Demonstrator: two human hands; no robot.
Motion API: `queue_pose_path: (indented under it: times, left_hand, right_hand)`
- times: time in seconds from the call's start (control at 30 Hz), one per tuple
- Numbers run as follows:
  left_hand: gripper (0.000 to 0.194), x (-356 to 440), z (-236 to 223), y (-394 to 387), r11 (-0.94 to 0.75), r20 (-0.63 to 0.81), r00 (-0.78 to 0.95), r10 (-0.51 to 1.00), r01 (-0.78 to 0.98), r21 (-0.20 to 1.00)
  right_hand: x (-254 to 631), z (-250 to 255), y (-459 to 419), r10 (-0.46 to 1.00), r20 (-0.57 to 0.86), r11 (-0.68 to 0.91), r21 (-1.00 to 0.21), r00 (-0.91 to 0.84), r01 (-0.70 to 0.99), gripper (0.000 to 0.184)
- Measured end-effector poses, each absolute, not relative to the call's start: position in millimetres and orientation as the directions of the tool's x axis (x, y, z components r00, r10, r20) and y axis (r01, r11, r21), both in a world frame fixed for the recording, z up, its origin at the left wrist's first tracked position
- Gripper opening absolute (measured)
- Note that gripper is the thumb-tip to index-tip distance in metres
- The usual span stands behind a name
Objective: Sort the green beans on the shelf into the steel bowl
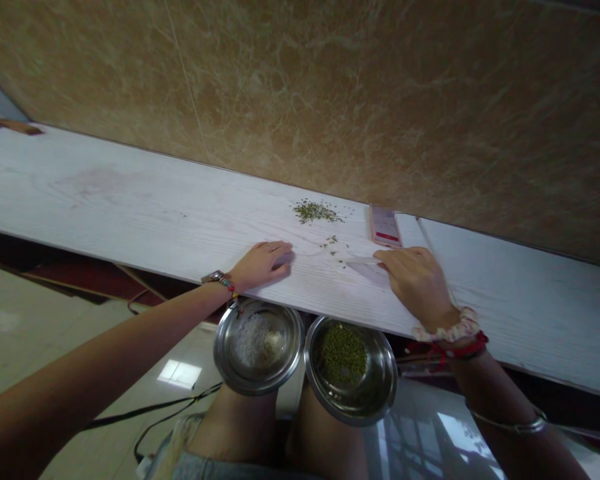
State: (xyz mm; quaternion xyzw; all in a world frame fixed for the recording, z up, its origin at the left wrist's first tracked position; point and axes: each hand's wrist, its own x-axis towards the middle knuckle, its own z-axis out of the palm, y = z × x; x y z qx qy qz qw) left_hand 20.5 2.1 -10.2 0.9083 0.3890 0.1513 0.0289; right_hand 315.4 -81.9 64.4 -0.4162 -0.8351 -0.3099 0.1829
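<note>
My left hand [265, 265] rests on the white wooden board near its front edge, fingers stretched out and holding nothing visible. My right hand [414, 277] is closed on a thin, pale, see-through stick [364, 261], whose tip points left toward a few scattered green beans [333, 253]. A larger loose patch of small green beans, like mung beans [316, 211], lies behind them near the wall. Below the board, a steel bowl of green beans [381, 373] sits over my right leg. Beside it, over my left leg, another steel bowl [225, 357] holds white grains like rice.
A phone [384, 227] with a lit screen lies by the wall, just behind my right hand. The narrow white board [130, 200] runs along a brown marbled wall [290, 93]. A brown object [20, 127] is at the far left. Black cables [155, 405] hang below.
</note>
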Motion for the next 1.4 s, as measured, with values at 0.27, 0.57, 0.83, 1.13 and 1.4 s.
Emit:
queue_pose_path:
  times: [0.27, 0.57, 0.83, 1.13, 1.4]
  left_hand:
    - [0.041, 20.4, -11.6, 2.4, -0.693, 0.26, 0.648, 0.716, 0.702, 0.162]
    - [0.039, 20.1, -11.1, 2.2, -0.697, 0.261, 0.65, 0.714, 0.695, 0.177]
    - [0.04, 19.5, -8.8, 1.7, -0.689, 0.23, 0.65, 0.724, 0.7, 0.191]
    - [0.042, 21.2, -6.2, 0.8, -0.682, 0.219, 0.646, 0.731, 0.706, 0.192]
    - [0.04, 21.2, -6.4, 0.3, -0.681, 0.229, 0.642, 0.732, 0.705, 0.198]
  right_hand:
    - [312.7, 65.7, -103.4, 0.68, 0.525, 0.336, 0.398, -0.512, 0.854, 0.021]
    - [284.0, 72.0, -107.9, 0.837, 0.433, 0.241, 0.259, -0.335, 0.935, 0.023]
    - [260.3, 80.4, -92.3, 0.874, 0.407, 0.216, 0.162, -0.264, 0.963, 0.023]
    - [274.5, 77.2, -76.0, 0.868, 0.458, 0.153, 0.12, -0.192, 0.981, 0.025]
    - [286.1, 76.9, -69.5, 0.864, 0.482, 0.125, 0.077, -0.147, 0.989, 0.027]
